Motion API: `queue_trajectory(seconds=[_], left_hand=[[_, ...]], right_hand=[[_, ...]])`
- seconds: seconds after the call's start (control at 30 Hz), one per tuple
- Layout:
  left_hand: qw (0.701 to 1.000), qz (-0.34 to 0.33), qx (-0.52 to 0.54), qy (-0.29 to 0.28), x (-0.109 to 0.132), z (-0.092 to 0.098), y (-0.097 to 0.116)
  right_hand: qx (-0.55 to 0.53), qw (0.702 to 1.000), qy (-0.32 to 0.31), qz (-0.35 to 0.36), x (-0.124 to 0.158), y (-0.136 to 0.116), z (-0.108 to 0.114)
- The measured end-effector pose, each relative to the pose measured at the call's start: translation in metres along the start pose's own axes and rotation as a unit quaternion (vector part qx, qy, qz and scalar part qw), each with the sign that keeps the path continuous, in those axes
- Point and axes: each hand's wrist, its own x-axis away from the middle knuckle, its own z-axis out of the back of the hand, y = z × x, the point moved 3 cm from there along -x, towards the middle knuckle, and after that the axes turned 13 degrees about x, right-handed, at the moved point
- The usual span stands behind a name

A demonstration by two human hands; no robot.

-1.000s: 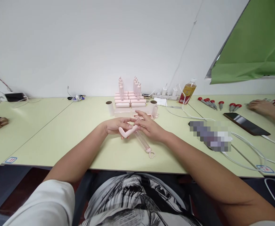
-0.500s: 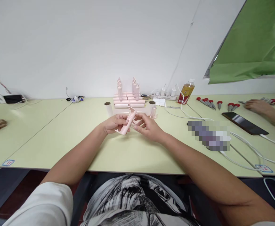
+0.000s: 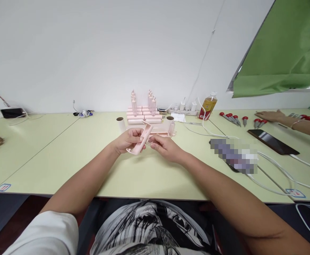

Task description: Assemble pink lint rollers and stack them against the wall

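Observation:
My left hand (image 3: 126, 141) is closed around a long pink plastic shell (image 3: 144, 136) with curved ends, tilted over the table. My right hand (image 3: 167, 147) is beside it, fingers pinched on a small clear plastic piece (image 3: 149, 142) against the shell's right side; its full shape is hidden. Behind the hands lies a pink open tray-like part (image 3: 160, 134). Two white rolls with brown cores stand upright, a left roll (image 3: 121, 124) and a right roll (image 3: 170, 123). Farther back are stacked pink cylinders (image 3: 153, 121), with upright clear-and-pink pieces (image 3: 134, 108) on them.
A power strip (image 3: 185, 111) with chargers and a drink bottle (image 3: 208, 106) stand near the wall. To the right are a blurred-out object (image 3: 233, 156), a phone (image 3: 273, 141), cables, red-tipped tools (image 3: 234, 119) and another person's hand (image 3: 270, 115).
My right fingers have closed in on the clear piece beside the pink shell. The other person's hand at right has reached farther left and flattened on the table. The view has shifted slightly.

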Motion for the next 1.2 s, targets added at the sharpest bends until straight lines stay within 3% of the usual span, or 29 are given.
queue_trajectory(seconds=[0.2,0.37,0.43,0.53,0.57,0.63,0.7,0.87,1.2], left_hand=[[0.998,-0.037,-0.044,0.008,0.005,-0.002,0.006],[0.963,-0.181,-0.12,0.158,0.029,0.024,0.041],[0.928,-0.261,-0.151,0.221,0.038,0.037,0.056],[0.921,-0.206,-0.261,0.202,0.028,0.047,0.051],[0.903,-0.185,-0.324,0.214,0.021,0.05,0.045],[0.823,-0.19,-0.469,0.257,0.008,0.054,0.032],[0.754,-0.185,-0.573,0.262,-0.006,0.057,0.019],[0.654,-0.137,-0.7,0.252,-0.025,0.064,0.003],[0.612,0.017,-0.76,0.219,-0.028,0.045,-0.006]], right_hand=[[0.029,0.999,-0.018,0.01,-0.004,-0.02,0.007],[0.065,0.997,-0.002,-0.053,-0.005,-0.002,0.021],[0.049,0.996,0.015,-0.079,-0.004,0.008,0.025],[-0.007,0.998,0.008,-0.055,-0.002,0.008,0.021],[-0.005,0.999,-0.018,-0.038,-0.002,0.005,0.017],[0.012,0.997,-0.077,-0.01,-0.001,0.0,0.008],[0.018,0.994,-0.106,-0.001,0.0,-0.001,0.004],[-0.013,0.996,-0.081,-0.02,0.001,0.009,0.006],[-0.017,0.994,-0.109,-0.018,0.003,0.005,0.001]])
